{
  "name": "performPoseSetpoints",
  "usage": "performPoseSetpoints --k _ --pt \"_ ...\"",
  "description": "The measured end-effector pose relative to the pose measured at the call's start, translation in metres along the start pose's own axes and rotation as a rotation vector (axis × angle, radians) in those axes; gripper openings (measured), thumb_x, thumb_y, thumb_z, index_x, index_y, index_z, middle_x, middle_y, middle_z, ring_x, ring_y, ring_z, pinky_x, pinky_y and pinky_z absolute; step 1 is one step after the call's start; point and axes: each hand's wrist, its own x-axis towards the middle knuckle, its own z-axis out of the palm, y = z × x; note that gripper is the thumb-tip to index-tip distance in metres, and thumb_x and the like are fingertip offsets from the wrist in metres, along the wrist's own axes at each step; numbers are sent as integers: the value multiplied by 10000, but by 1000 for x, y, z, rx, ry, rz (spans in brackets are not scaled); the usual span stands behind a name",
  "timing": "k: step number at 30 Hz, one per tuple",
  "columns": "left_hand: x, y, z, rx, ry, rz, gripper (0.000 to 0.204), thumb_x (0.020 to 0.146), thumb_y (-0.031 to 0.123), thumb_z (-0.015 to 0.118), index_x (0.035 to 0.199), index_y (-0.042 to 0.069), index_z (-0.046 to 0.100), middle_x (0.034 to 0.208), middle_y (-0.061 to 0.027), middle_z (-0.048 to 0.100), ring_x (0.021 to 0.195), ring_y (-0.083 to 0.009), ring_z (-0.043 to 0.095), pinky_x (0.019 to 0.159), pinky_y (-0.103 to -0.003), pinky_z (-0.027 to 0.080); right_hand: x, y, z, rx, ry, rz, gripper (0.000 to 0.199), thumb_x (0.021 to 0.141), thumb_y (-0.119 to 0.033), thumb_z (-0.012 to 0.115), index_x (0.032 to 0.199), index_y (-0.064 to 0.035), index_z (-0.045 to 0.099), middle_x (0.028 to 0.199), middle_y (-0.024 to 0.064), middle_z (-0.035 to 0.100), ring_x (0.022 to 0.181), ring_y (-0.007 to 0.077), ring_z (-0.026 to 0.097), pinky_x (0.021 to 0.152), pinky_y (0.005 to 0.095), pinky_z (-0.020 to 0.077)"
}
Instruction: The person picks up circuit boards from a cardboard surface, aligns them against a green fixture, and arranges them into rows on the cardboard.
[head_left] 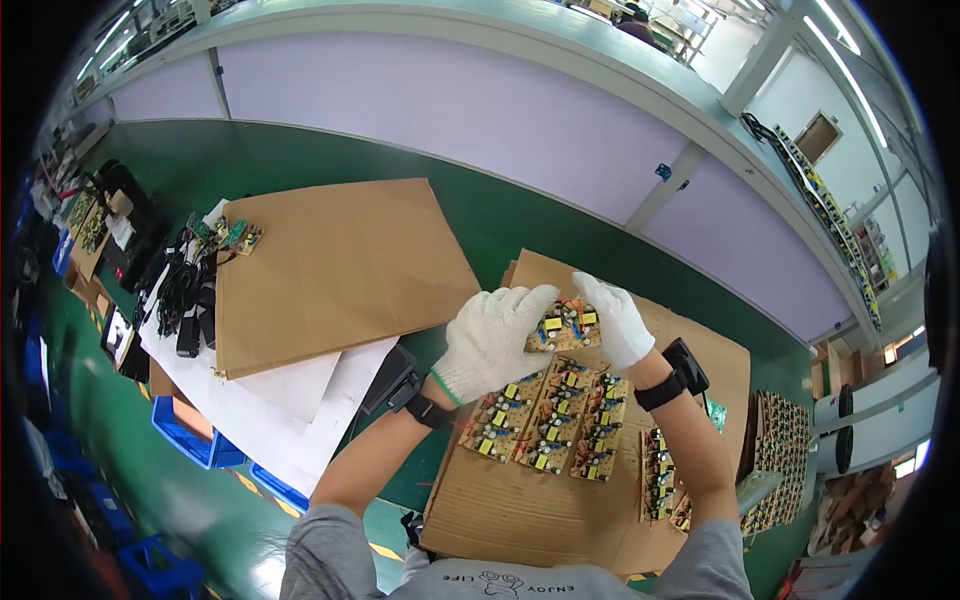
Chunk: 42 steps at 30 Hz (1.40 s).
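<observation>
My left hand (495,335), in a knitted white glove with a green-edged cuff, has its fingers closed on the left side of a circuit board (566,330). The board carries yellow blocks, small parts and red wires. On its other side my right hand (620,325), in a smoother white glove, grips the same board. Below my hands, several long panels of similar circuit boards (552,425) lie side by side on a cardboard sheet (500,515). Another board panel (657,475) is partly under my right forearm. Each wrist wears a black strap with a device on it.
Left of me, a brown cardboard sheet (335,270) covers part of a white-topped surface, beside black cables (182,280) and small boards (240,235). Blue bins (195,435) sit below. A stack of boards (782,455) stands at right. A long bench (450,25) with lilac panels runs across the far side.
</observation>
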Motion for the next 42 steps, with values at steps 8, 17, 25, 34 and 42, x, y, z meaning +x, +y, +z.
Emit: performPoseSetpoints --k 8,17,25,34,42 --pt "-2 -11 7 -292 208 -50 545 687 185 769 1174 63 557 1068 -150 642 933 -338 645 794 -392 524 40 37 -23 1030 -707 39 479 987 -417 451 905 15 642 738 109 613 710 229 616 568 336 494" --pt "-36 -34 -9 -297 281 -293 611 735 195 776 1265 45 511 1106 -119 622 997 -214 627 877 -330 497 31 3 -4 -1031 366 40 688 839 -572 588 1226 -5 545 1012 229 620 957 397 629 861 455 503" --pt "-49 -47 8 -581 374 -255 664 731 232 787 1292 33 492 1104 -162 603 999 -272 628 856 -349 513 30 5 -16 -746 -130 -7 726 666 -422 781 1229 -17 566 1228 165 513 1150 305 517 961 357 448" --pt "-57 -43 16 -479 329 -364 801 732 279 795 1348 -18 377 1183 -211 583 1025 -286 627 880 -370 508 59 -2 21 -705 -55 -113 647 681 -415 778 1158 -4 630 1163 202 576 1075 355 583 932 380 472" --pt "-54 -34 5 -287 347 -291 864 707 254 798 1369 -34 324 1165 -217 581 999 -348 627 858 -415 509 51 -12 23 -767 30 -160 546 759 -423 714 1097 1 642 1091 211 603 1032 368 595 888 399 487"
